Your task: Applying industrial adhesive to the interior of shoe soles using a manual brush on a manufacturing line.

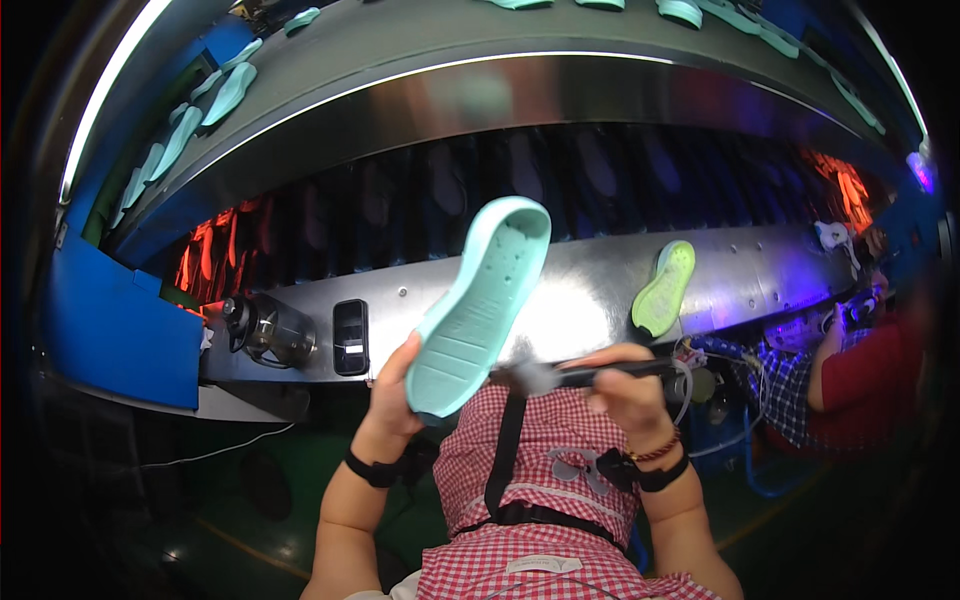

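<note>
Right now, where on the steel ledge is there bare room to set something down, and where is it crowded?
The ledge has bare room between black case and green sole, partly hidden behind the held sole, and just right of the green sole. Crowded: the left, where jug and case sit close together.

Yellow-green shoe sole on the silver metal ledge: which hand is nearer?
Right. The right hand is just below the yellow-green shoe sole in the picture; the left hand is farther off, to its lower left.
</note>
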{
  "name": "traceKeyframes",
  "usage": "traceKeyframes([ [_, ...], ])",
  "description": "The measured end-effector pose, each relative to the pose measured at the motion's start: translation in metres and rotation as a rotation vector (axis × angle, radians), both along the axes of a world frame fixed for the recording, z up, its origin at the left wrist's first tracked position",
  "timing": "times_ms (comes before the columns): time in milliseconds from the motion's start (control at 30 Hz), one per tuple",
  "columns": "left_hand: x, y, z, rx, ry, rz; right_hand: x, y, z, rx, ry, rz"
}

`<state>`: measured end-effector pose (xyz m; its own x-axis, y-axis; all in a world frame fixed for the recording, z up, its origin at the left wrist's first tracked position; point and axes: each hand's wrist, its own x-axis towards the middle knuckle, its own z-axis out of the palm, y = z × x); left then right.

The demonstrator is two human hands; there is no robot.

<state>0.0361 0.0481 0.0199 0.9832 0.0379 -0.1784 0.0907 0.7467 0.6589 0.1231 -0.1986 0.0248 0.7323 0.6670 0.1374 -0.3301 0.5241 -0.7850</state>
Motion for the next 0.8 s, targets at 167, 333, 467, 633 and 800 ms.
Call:
traceKeyframes([
  [167, 0.045, 0.043, 0.099, 0.053, -0.404, 0.033, 0.013, -0.038, -0.022, 0.169, 0.12, -0.193],
  [333, 0.149, 0.153, 0.149, -0.373, -0.538, 0.279, 0.015, -0.026, -0.035, 0.126, 0.238, -0.18],
  [467, 0.208, 0.147, 0.162, -0.233, -0.234, 0.712, 0.02, -0.028, -0.044, 0.099, 0.296, -0.255],
  [633, 0.27, 0.081, 0.152, 1.621, -0.321, 0.374, 0.03, -0.04, -0.06, 0.082, 0.389, -0.357],
  [800, 0.289, 0.017, 0.212, 2.162, 0.056, -0.191, 0.037, -0.05, -0.071, 0.151, 0.424, -0.413],
])
